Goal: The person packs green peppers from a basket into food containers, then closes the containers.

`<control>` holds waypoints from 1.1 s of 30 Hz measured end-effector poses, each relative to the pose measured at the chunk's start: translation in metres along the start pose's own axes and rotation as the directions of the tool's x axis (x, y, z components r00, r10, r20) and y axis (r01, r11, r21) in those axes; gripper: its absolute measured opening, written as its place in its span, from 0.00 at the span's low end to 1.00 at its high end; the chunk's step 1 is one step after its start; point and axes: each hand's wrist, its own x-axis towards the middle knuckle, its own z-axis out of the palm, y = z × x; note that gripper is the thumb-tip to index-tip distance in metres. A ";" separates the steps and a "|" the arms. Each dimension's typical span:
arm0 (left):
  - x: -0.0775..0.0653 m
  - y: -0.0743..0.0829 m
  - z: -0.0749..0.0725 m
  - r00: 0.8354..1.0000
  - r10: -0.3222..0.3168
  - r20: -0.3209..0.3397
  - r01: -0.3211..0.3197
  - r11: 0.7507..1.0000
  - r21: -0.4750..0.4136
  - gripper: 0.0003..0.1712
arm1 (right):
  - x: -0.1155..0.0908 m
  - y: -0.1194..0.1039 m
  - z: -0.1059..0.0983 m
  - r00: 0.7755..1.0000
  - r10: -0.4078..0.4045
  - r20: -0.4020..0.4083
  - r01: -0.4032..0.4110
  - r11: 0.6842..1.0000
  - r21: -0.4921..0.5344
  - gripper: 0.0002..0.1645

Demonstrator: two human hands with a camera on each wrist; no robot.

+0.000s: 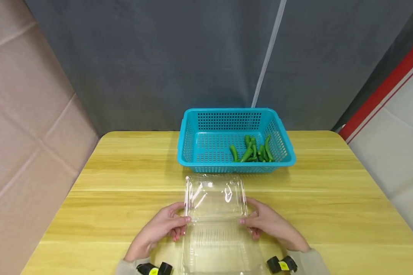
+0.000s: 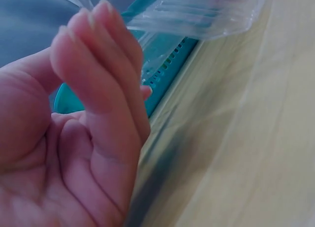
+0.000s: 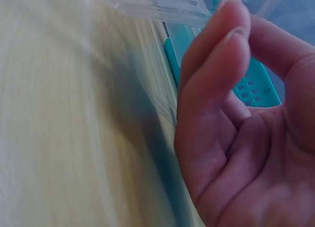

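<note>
A clear plastic clamshell container [image 1: 214, 198] lies unfolded between my two hands in the head view, one half toward the basket and the other toward me. My left hand [image 1: 163, 225] pinches its left side near the fold, thumb on top. On the opposite side my right hand [image 1: 270, 223] grips the matching edge between thumb and fingers. Both wrist views show the ribbed plastic [image 2: 206, 17] raised off the wooden surface, with the remaining fingers curled beneath or beside it. The near end of the container runs to the bottom of the head view.
Just beyond the container stands a blue perforated basket [image 1: 189, 160]. Several green peppers [image 1: 249, 151] lie in its right half. The wooden table [image 1: 124, 183] extends to both sides, with a dark grey curtain [image 1: 158, 68] behind it. Black cameras [image 1: 283, 264] sit on my wrists.
</note>
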 end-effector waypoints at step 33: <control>0.004 0.011 0.005 0.963 0.033 -0.266 -0.002 0.993 0.118 0.25 | 0.009 -0.006 0.007 0.988 -0.090 -0.122 0.087 0.996 -0.024 0.36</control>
